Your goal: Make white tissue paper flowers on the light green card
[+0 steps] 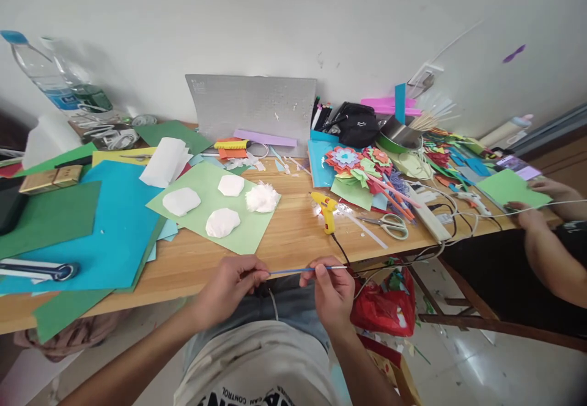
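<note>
A thin blue stick [291, 270] with a white right end is stretched level between my two hands, just off the table's front edge. My left hand [232, 287] pinches its left end. Near the other end, the fingers of my right hand [331, 293] are closed round it, and the white tip sticks out past them. Beyond my hands lies a light green sheet [250, 230] with several white paper pieces on it, one of them a fluffy white ball [262, 197]. A yellow glue gun [327, 211] stands on the table, right of the sheet.
Scissors [389, 225] and a white power strip [428, 215] with cables lie to the right. Paper flowers [346, 160] sit behind them. Blue paper [110, 228] and a paper trimmer [39, 269] cover the left. At far right, another person's hands [534, 216] hold green paper.
</note>
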`<state>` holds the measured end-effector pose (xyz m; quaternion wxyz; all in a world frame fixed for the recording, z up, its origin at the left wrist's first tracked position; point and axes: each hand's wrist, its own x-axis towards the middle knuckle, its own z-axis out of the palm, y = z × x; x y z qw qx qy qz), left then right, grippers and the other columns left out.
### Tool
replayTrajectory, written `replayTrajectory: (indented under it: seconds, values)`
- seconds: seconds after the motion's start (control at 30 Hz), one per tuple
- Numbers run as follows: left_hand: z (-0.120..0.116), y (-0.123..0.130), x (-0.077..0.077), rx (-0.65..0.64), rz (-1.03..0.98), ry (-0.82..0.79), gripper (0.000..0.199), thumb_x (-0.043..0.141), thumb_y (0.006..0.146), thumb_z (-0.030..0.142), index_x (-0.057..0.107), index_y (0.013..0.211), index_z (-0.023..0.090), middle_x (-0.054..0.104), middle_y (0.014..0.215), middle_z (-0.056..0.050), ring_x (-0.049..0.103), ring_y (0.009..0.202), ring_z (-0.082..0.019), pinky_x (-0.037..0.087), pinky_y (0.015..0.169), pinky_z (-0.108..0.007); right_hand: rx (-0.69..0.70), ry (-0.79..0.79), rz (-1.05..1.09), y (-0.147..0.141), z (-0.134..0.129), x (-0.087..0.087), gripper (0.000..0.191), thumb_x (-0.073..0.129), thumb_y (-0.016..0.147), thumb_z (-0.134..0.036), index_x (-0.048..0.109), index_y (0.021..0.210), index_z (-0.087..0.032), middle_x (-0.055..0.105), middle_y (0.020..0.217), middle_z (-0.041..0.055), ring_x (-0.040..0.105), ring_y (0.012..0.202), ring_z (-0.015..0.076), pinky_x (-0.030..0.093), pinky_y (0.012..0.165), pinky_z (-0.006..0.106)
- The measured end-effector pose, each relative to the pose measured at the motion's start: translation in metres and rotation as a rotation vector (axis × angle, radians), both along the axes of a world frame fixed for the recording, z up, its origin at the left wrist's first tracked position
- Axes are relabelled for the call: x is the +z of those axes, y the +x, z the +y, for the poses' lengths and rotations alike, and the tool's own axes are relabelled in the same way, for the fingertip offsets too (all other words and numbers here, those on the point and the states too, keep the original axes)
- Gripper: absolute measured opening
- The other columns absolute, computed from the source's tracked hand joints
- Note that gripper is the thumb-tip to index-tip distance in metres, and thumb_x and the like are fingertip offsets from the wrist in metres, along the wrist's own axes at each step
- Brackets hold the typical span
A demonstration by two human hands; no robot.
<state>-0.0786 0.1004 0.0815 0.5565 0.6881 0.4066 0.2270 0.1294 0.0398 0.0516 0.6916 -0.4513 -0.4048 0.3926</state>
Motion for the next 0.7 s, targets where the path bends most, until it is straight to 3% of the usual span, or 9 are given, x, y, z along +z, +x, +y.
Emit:
replayTrajectory:
  seconds: [0.07,0.17,0.3,0.4,0.47,0.6,0.7]
  values:
    - [-0.006,-0.003,0.002,-0.046,-0.066,-0.19,0.027,0.057,0.089,0.039,0.066,0.08,0.015,0.059,0.07,0.001,0.05,0.061,-0.01,0.04,0.058,-0.021,0.053,0.035,-0.041,0.003,-0.006,0.007,0.012,0.055,0.093,-0.027,0.062,0.087,-0.019,0.061,0.071,-0.0006,0.061,0.056,0.0123,0.051,0.052,0.026]
    - [-0.014,-0.011,0.005,-0.149,-0.058,-0.406,0.027,0.066,0.082,0.04,0.065,0.077,0.013,0.055,0.064,0.002,0.046,0.058,-0.009,0.038,0.055,-0.021,0.265,0.063,-0.187,0.013,-0.016,0.023,0.013,0.053,0.094,-0.026,0.063,0.087,-0.02,0.063,0.071,0.0011,0.063,0.061,0.0143,0.052,0.057,0.029]
    - [-0.032,-0.019,0.01,-0.27,-0.021,-0.545,0.03,0.07,0.078,0.042,0.065,0.072,0.014,0.052,0.059,0.003,0.041,0.054,-0.008,0.032,0.051,-0.02,0.569,0.109,-0.404,0.031,-0.032,0.045,0.015,0.053,0.094,-0.026,0.067,0.091,-0.021,0.068,0.072,0.0041,0.065,0.07,0.017,0.054,0.064,0.032]
    - [-0.049,-0.022,0.014,-0.283,-0.051,-0.618,0.033,0.068,0.078,0.046,0.063,0.071,0.014,0.051,0.058,0.003,0.041,0.054,-0.009,0.031,0.05,-0.021,0.614,0.154,-0.391,0.036,-0.042,0.05,0.016,0.051,0.095,-0.026,0.067,0.097,-0.023,0.07,0.073,0.0044,0.067,0.07,0.0168,0.054,0.062,0.031]
    - [-0.058,-0.023,0.018,-0.252,-0.006,-0.502,0.032,0.064,0.082,0.045,0.062,0.07,0.015,0.052,0.06,0.002,0.043,0.057,-0.011,0.032,0.053,-0.022,0.548,0.182,-0.36,0.032,-0.045,0.047,0.016,0.052,0.095,-0.026,0.067,0.096,-0.023,0.07,0.071,0.0042,0.067,0.068,0.0169,0.054,0.059,0.03]
    - [-0.067,-0.027,0.031,-0.164,0.069,-0.035,0.03,0.051,0.093,0.036,0.061,0.072,0.018,0.058,0.072,-0.001,0.05,0.068,-0.013,0.036,0.062,-0.024,0.367,0.167,-0.253,0.014,-0.046,0.036,0.015,0.053,0.095,-0.027,0.067,0.091,-0.022,0.067,0.065,0.0032,0.064,0.061,0.0167,0.053,0.055,0.031]
    - [-0.067,-0.034,0.04,-0.173,0.052,0.021,0.031,0.047,0.095,0.035,0.058,0.071,0.019,0.058,0.071,-0.002,0.052,0.068,-0.014,0.037,0.063,-0.024,0.355,0.129,-0.137,0.004,-0.045,0.039,0.015,0.053,0.095,-0.029,0.066,0.092,-0.022,0.064,0.066,0.0022,0.063,0.058,0.0159,0.051,0.051,0.03]
